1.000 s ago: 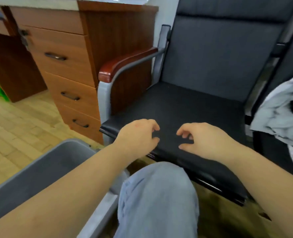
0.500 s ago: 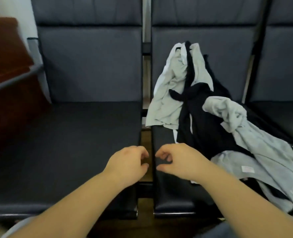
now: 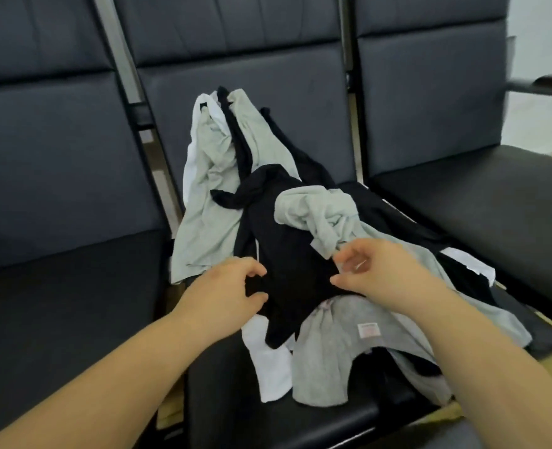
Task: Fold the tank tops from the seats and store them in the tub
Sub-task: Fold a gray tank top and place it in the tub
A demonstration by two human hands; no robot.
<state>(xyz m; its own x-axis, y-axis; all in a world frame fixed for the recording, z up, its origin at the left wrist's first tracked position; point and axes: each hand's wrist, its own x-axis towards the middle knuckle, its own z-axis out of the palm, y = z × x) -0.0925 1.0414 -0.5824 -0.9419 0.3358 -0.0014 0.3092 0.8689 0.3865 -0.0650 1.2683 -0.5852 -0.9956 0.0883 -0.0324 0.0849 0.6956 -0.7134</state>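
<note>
Several tank tops (image 3: 268, 222) lie heaped on the middle seat (image 3: 300, 426), under both hands. Left hand (image 3: 223, 293) pinches the black top (image 3: 287, 270); right hand (image 3: 378, 273) hovers with fingers loosely spread beside it. Soft, light, tangled cloth: probably best taken at the shoulder straps or hem.

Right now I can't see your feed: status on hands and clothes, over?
Left hand pinching black tank top. Right hand open, at crumpled grey top. Pile tangled on middle seat. Tub not in view.
</note>
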